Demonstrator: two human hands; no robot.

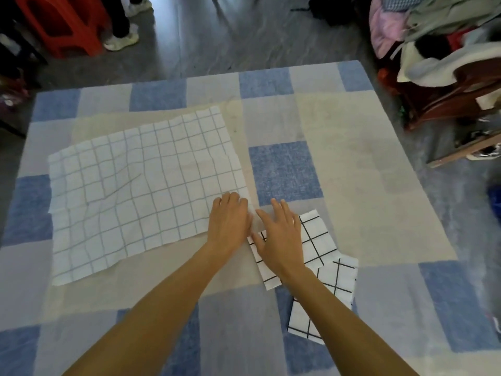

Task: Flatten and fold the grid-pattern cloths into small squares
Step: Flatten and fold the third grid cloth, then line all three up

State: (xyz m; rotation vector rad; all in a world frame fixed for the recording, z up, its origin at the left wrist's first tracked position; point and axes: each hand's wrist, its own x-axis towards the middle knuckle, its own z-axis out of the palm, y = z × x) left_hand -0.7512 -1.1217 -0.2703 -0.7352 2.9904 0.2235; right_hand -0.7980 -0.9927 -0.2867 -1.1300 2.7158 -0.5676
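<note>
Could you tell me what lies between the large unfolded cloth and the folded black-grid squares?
In the head view, only the left hand and right hand, over bare blue-checked mat.

Both my hands rest at the near right corner of the spread cloth.

My left hand (229, 222) lies flat on the blue-grid cloth (141, 191); my right hand (280, 236) rests, fingers spread, on a folded black-grid cloth (315, 237), which overlaps another folded one (329, 289) on the checked blanket (379, 185).
</note>
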